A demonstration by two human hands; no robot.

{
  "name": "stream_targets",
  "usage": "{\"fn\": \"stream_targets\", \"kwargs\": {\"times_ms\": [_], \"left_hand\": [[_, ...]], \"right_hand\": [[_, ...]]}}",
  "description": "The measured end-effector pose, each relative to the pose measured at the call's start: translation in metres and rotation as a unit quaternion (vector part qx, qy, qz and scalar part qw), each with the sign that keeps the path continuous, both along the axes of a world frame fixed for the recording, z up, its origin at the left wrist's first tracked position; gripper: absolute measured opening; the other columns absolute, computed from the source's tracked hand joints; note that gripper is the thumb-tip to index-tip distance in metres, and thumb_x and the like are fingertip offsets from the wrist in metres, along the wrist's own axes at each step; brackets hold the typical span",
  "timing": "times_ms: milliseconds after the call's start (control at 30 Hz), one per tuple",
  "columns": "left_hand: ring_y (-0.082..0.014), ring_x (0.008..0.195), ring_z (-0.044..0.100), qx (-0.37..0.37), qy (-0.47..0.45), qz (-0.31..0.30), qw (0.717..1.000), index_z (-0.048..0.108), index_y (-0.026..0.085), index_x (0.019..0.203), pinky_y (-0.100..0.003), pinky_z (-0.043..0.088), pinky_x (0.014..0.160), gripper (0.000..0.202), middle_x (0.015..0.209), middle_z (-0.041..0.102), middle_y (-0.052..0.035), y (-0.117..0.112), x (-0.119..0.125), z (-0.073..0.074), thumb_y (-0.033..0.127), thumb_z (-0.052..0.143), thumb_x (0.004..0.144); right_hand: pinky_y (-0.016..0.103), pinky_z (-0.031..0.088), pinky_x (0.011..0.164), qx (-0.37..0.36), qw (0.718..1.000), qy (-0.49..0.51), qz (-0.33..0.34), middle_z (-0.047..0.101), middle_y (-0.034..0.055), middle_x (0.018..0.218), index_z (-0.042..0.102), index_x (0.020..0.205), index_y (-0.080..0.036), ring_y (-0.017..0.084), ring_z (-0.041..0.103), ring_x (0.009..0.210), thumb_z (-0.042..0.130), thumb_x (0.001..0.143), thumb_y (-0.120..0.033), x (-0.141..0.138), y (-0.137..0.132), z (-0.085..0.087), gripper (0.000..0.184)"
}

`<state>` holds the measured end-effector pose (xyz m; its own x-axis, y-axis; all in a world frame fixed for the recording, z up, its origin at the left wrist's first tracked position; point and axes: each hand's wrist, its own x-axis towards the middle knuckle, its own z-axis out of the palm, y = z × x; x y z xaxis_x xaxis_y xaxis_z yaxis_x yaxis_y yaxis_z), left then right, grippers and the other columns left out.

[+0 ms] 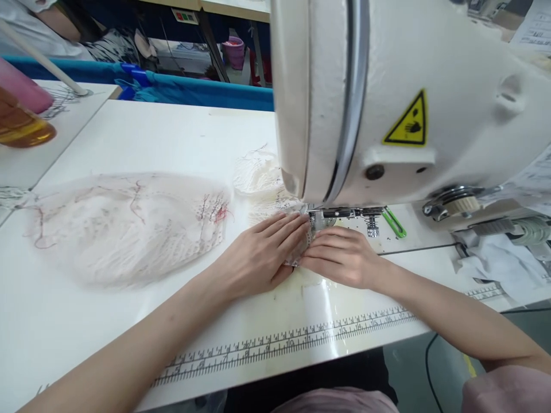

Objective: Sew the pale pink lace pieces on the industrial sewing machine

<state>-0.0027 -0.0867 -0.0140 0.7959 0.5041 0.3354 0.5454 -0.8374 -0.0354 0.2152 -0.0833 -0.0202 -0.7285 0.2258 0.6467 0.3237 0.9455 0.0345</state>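
Observation:
Under the sewing machine's [336,103] head lies a piece of white openwork lace fabric [260,180], its right end at the needle area [318,215]. My left hand [264,249] rests on this fabric just left of the needle, fingers stretched out and lying flat. Close beside it, my right hand [340,255] has its fingers pressed together at the fabric's right edge, in front of the presser foot. The fingertips of both hands nearly meet. Part of the fabric is hidden beneath the left hand.
A larger pile of white lace with red threads [129,229] lies left. Green thread snips [394,222] lie right of the needle area. A printed ruler [275,343] runs along the front edge. White cloth scraps [503,264] sit right; blue cloth [206,89] hangs behind.

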Motion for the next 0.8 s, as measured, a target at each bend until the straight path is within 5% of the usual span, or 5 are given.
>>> {"fn": "stream_targets", "kwargs": {"times_ms": [800], "left_hand": [[-0.0302,0.124,0.054,-0.001,0.024,0.018,1.000,0.052,0.012,0.135,-0.049,0.042,0.106,0.050,0.133,0.057,-0.0136,0.0011,0.0020,0.0011,0.030,0.047,0.088]], "right_hand": [[0.023,0.054,0.065,0.033,0.999,-0.005,-0.032,0.072,-0.0038,0.079,0.063,0.086,-0.017,0.010,0.065,0.077,0.062,0.085,-0.013,0.0035,-0.0016,-0.0045,0.005]]}}
